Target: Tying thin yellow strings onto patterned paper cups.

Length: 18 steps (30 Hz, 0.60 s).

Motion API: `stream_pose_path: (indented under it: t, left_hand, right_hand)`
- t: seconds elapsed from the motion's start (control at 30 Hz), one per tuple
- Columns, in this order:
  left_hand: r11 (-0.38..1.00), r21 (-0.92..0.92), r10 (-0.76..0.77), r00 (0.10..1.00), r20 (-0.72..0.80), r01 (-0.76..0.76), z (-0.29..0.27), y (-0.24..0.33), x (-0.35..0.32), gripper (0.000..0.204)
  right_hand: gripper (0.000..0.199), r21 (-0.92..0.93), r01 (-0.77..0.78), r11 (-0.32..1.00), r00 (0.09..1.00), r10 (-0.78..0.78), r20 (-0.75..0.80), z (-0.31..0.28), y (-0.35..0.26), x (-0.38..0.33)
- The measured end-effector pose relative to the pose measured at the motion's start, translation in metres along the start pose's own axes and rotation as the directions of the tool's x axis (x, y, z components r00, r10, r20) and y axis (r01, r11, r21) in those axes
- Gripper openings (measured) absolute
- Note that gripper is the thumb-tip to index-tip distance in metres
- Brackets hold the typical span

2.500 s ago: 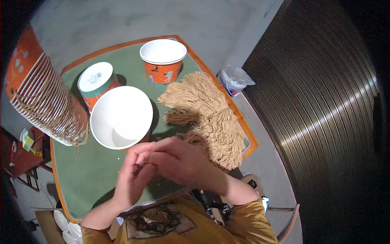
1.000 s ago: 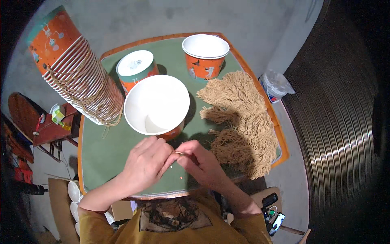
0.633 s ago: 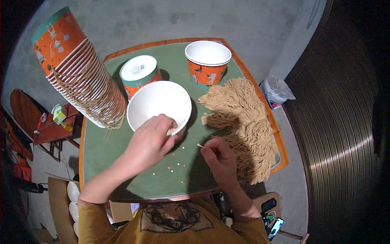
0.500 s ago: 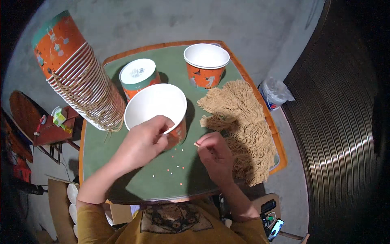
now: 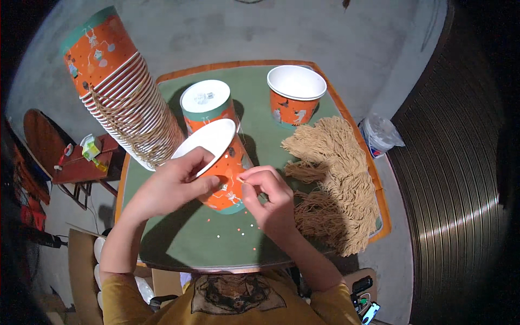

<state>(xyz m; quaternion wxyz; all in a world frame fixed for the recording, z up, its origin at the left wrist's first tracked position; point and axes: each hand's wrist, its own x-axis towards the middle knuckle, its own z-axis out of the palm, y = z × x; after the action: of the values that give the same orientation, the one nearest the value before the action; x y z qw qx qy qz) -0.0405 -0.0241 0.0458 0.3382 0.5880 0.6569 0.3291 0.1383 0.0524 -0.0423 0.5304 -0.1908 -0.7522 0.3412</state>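
My left hand [image 5: 176, 181] grips an orange paper bucket [image 5: 230, 162] with a white inside, fingers over its rim and thumb on its printed side. The bucket leans, its mouth turned toward the upper left. Close against the side of it, my right hand [image 5: 268, 200] pinches a short tan cord end [image 5: 241, 180] between thumb and finger. To the right of this hand lies a big bundle of tan cords [image 5: 338, 184]. Behind the held bucket, another bucket [image 5: 206, 96] stands upside down. Small white and pinkish bits [image 5: 243, 234] are scattered on the green tabletop [image 5: 184, 238].
A tall leaning stack of nested buckets [image 5: 130, 97], draped with tan cords, rises at the left. An upright bucket [image 5: 297, 92] stands at the far right of the table. Beyond the table are a clear plastic pail [image 5: 381, 135], a brown chair [image 5: 86, 162] and a ribbed metal shutter [image 5: 455, 189].
My left hand has tipped the bucket, so its printed side now faces me. My right hand has moved left with the cord end, up to the bucket's side.
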Motion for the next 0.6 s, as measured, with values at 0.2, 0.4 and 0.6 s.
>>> stream_pose_path:
  t: [0.2, 0.4, 0.6]
  left_hand:
    - [0.986, 0.146, 0.082, 0.996, 0.022, -0.085, 0.012, -0.005, 0.008, 0.026]
    - [0.992, 0.095, 0.088, 0.996, 0.017, -0.089, 0.022, 0.002, 0.000, 0.036]
    - [0.985, 0.135, 0.103, 0.994, 0.045, -0.108, 0.025, 0.006, -0.003, 0.037]
  right_hand:
    - [0.014, 0.002, 0.015, 1.000, 0.999, -0.015, -0.031, 0.004, 0.000, 0.004]
    - [0.014, -0.097, 0.024, 0.995, 1.000, -0.022, 0.015, -0.002, -0.001, 0.008]
    - [0.013, -0.142, 0.022, 0.990, 1.000, -0.020, 0.021, -0.005, -0.001, 0.007]
